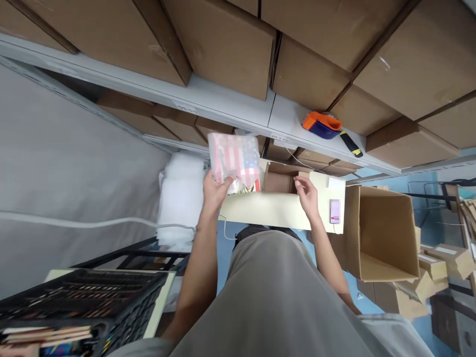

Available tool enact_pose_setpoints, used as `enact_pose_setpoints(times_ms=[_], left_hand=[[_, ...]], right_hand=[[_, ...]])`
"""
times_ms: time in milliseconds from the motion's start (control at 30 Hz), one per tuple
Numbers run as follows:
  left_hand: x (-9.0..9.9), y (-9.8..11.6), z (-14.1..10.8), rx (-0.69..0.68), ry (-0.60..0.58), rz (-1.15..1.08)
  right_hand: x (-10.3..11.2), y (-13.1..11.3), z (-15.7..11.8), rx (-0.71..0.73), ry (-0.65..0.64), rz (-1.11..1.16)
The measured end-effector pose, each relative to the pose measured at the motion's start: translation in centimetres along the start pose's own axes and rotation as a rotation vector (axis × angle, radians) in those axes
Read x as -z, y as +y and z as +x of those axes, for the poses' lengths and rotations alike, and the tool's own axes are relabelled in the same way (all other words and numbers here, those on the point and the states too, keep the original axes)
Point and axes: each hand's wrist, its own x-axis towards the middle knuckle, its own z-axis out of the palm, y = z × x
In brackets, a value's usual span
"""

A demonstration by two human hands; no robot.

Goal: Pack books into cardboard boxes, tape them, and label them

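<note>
My left hand [216, 191] is closed on the lower edge of a flag-patterned packet [236, 157] in clear, glossy wrapping. The packet is raised above the left end of a pale worktable [260, 210], and a printed item [247, 188] shows partly beneath it. A small open cardboard box [278, 181] lies on the table between my hands. At that box's right end is my right hand [307, 192], its fingers curled and pinched at the wall. To the right of it lies a phone [335, 211] with a lit screen.
Shelves hold several large cartons [230, 49]. A tape dispenser [323, 125] and a utility knife [351, 144] rest on the shelf edge. A big open carton [386, 233] stands right. White wrapping material [180, 198] and a black crate [85, 297] are left.
</note>
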Motion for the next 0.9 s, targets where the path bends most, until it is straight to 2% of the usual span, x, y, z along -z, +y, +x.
enact_pose_setpoints(times_ms=[100, 167, 267, 400, 500, 600, 767, 900], left_hand=[[1.1, 3.3, -2.7, 0.018, -0.1, -0.249], [0.7, 4.7, -4.5, 0.055, -0.172, -0.329], [-1.4, 5.7, -6.5, 0.077, -0.244, -0.387], [-5.0, 5.8, -7.6, 0.128, -0.325, -0.33], [-7.6, 5.7, -8.2, 0.085, -0.384, -0.206], [-10.4, 5.7, -9.3, -0.012, -0.399, -0.034], [-15.0, 6.2, -12.0, -0.091, -0.379, 0.135], [-16.9, 6.4, -13.4, -0.099, -0.443, 0.271]], right_hand=[[-1.2, -1.5, 1.4, -0.072, -0.174, 0.253], [-1.7, -2.4, 1.9, -0.134, -0.321, 0.34], [-1.5, -2.8, 1.9, -0.225, -0.473, 0.44], [1.1, -1.4, 1.1, -0.256, -0.481, 0.633], [3.5, 0.5, 0.8, -0.211, -0.481, 0.746], [4.9, 2.4, 0.7, -0.169, -0.391, 0.72], [5.5, 5.1, 0.8, 0.005, -0.072, 0.469], [6.3, 6.4, 1.2, 0.06, 0.148, 0.397]])
